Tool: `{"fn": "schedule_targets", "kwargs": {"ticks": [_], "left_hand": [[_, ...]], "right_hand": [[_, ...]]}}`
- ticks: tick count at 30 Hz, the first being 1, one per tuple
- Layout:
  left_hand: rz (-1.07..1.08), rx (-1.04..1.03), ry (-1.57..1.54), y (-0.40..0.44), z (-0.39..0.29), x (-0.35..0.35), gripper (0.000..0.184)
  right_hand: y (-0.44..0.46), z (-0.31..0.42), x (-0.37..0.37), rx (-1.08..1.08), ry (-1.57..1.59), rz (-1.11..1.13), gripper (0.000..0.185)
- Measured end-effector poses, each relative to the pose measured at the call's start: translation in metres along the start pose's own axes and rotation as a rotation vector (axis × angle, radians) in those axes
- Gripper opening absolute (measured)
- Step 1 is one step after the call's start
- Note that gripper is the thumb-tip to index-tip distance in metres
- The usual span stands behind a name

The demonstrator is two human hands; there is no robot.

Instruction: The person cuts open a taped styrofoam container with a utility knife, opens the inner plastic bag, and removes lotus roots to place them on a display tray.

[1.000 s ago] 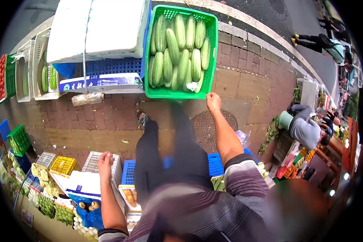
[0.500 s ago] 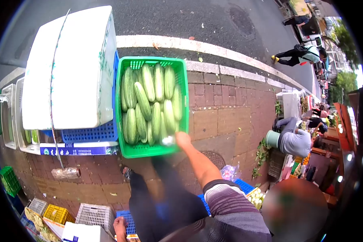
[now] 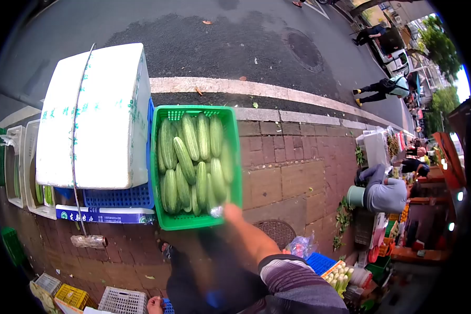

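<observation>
A green plastic crate (image 3: 159,222) holds several long striped green cucumbers (image 3: 185,153), laid in two rows. My right hand (image 3: 232,213), blurred by motion, is at the crate's near right corner. Its fingers are closed on a small shiny silvery-white thing (image 3: 216,211) beside the nearest cucumbers; blur hides its kind. At the bottom edge my left hand (image 3: 155,304) hangs low, partly cut off, near a blue crate (image 3: 167,305). Its fingers look curled, and what is in them, if anything, is hidden.
Left of the cucumbers stands a big white foam box (image 3: 104,115) on a blue crate (image 3: 115,198), with a metal rod (image 3: 76,131) across it. Yellow (image 3: 74,297) and white crates (image 3: 123,300) line the bottom. A seated person (image 3: 386,193) is at right; another person (image 3: 387,89) stands on the road.
My view has tilted, so the crate and the foam box appear lower in the picture. My right hand stays at the crate's corner with the shiny thing. My left hand is lower in view.
</observation>
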State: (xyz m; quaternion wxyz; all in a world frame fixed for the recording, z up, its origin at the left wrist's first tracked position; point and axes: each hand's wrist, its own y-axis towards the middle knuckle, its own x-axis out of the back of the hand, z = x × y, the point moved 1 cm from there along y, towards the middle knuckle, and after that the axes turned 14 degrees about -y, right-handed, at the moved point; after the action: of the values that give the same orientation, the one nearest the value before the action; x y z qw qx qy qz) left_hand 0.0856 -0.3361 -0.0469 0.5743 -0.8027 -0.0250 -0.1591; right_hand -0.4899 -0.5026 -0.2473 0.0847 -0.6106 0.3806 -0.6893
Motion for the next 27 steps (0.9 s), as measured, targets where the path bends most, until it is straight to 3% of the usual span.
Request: {"fn": "schedule_targets", "kwargs": {"ticks": [7,9,11,13,16,19,20,22,23,25,27], "left_hand": [[0.02,-0.034,-0.258,-0.002,0.011,0.001,0.04],[-0.147,-0.7,0.383,0.006,0.04,-0.001,0.038],[-0.186,-0.704,0.438,0.007,0.038,-0.003,0.037],[-0.055,-0.073,-0.105,-0.001,0.005,0.003,0.036],[-0.025,0.073,-0.227,0.005,0.003,0.001,0.034],[-0.048,-0.114,-0.339,-0.009,-0.018,-0.001,0.032],[-0.061,-0.14,-0.386,-0.023,-0.032,-0.004,0.028],[-0.085,-0.193,-0.486,-0.068,-0.079,-0.019,0.021],[-0.091,-0.248,-0.533,-0.069,-0.081,-0.019,0.02],[-0.111,-0.323,-0.608,-0.073,-0.071,-0.022,0.017],[-0.173,-0.103,-0.617,-0.074,-0.069,-0.019,0.015]], "right_hand": [[-0.002,0.016,-0.019,0.003,0.059,0.026,0.017],[-0.009,0.019,-0.005,0.021,0.081,0.008,0.018],[-0.022,0.03,0.024,0.062,0.096,-0.036,0.019],[-0.026,0.034,0.046,0.11,0.042,0.014,0.021],[-0.027,0.029,0.098,0.151,-0.005,0.068,0.023],[-0.001,0.007,0.195,0.177,-0.065,-0.012,0.023],[0.025,-0.014,0.225,-0.041,0.318,-0.181,0.025],[0.109,-0.057,0.317,0.128,0.833,-0.618,0.028],[0.143,-0.079,0.388,0.301,0.776,-0.984,0.046],[0.096,-0.089,0.523,0.082,0.962,-1.07,0.065],[0.076,-0.098,0.568,0.08,0.572,-1.105,0.06]]}}
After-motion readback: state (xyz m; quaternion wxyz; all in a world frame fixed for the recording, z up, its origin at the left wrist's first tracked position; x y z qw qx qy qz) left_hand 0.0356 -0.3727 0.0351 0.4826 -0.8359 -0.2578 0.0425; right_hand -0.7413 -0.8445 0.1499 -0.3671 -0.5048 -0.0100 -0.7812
